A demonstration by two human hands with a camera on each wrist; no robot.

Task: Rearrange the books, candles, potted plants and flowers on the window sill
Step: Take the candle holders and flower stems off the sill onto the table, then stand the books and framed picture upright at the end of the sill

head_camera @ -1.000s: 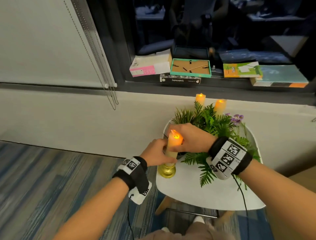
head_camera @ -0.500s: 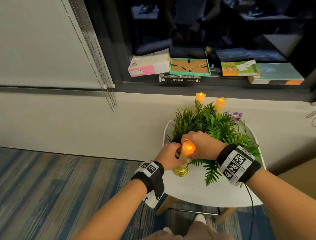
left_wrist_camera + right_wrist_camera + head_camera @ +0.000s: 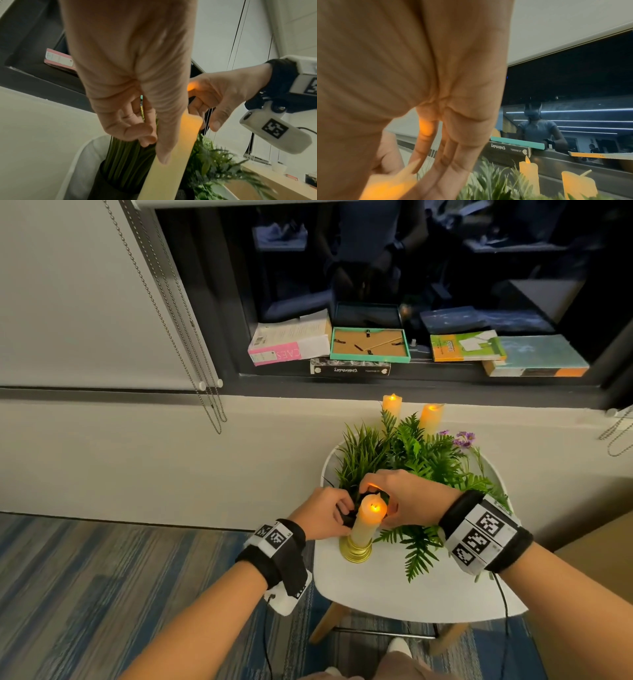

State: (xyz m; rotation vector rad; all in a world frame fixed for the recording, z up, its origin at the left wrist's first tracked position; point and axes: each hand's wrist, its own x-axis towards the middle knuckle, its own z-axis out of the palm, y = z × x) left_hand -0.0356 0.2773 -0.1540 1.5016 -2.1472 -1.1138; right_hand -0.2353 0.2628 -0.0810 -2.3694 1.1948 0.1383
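A lit cream candle (image 3: 363,525) on a gold base (image 3: 355,550) stands on the white round table (image 3: 394,594), in front of a grass plant (image 3: 359,453) in a dark pot (image 3: 109,182). My left hand (image 3: 330,513) holds the candle from the left, fingers curled beside it and thumb (image 3: 164,148) lying on its side. My right hand (image 3: 402,501) hovers at the flame with relaxed fingers (image 3: 447,162) and holds nothing. Behind stand a fern (image 3: 421,460), purple flowers (image 3: 464,438) and two more lit candles (image 3: 392,405) (image 3: 431,417).
On the dark window sill (image 3: 411,386) lie a pink book (image 3: 291,344), a black book (image 3: 349,369), a teal picture frame (image 3: 370,345) face down, a green-orange book (image 3: 466,345) and a teal book (image 3: 537,354). Blind chains (image 3: 191,344) hang at left. A striped carpet lies below.
The candle has come down from a raised, tilted hold at the table's near-left edge to stand upright on the table. My right hand has shifted to the flame.
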